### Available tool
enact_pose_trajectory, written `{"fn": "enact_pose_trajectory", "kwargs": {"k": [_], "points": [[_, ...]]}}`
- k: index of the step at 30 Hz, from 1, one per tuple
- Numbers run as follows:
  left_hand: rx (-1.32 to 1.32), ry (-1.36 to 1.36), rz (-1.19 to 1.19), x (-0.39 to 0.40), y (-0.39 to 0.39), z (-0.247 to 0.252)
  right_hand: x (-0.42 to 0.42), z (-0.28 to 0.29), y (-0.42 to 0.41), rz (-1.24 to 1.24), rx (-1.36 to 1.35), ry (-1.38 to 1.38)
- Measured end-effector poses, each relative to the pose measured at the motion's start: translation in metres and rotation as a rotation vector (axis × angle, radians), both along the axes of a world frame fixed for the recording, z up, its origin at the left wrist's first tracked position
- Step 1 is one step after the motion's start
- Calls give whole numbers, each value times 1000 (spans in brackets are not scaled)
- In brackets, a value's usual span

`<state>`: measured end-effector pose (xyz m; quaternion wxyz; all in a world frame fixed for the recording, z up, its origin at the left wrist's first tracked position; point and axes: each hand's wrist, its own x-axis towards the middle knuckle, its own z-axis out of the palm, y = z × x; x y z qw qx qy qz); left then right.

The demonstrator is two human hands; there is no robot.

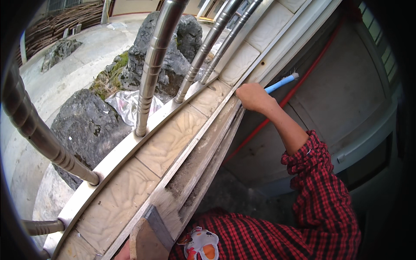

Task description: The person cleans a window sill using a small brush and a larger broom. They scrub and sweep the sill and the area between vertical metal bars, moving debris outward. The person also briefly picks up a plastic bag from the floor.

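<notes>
My right hand (256, 97) is closed in a fist around a blue brush handle (279, 84). Frayed white bristles (295, 75) show at the handle's outer end; the part inside the fist is hidden. The fist rests at the sliding-window track (208, 146), whose grooves hold grey dirt. At the bottom edge, only part of my left hand (122, 252) is visible, against the wooden handle of a flat brush (146, 240). That brush's pale bristles (167, 206) lie over the near end of the track.
Beside the track runs a tiled sill (169, 139) with a curved metal rail (113, 162) and steel bars (156, 61). Rocks (87, 126) and a plastic sack (133, 104) lie outside. A red strip (292, 91) crosses the dark area at right.
</notes>
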<state>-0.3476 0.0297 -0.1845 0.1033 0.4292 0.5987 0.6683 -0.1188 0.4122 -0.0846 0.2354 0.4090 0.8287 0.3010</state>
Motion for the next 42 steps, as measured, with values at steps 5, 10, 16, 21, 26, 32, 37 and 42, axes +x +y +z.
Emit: {"fn": "enact_pose_trajectory", "kwargs": {"k": [5,10,16,21,26,32,37,42], "points": [[58,-100,67,9,3,4,-43,29,-86,160,-275,185],[106,-130,-38,7,7,6,19,34,-34,54,26,233],[63,-104,-10,5,6,6,-21,20,-64,63,-203,144],[84,-132,24,6,5,10,-39,48,-51,-24,-194,183],[68,-96,-83,4,4,7,26,0,0,-87,64,162],[109,-118,85,7,6,7,-55,38,-66,71,-493,346],[101,-132,-31,5,7,7,-4,32,11,-254,-96,155],[142,-125,-50,5,8,5,-18,11,29,-244,-85,-29]]}}
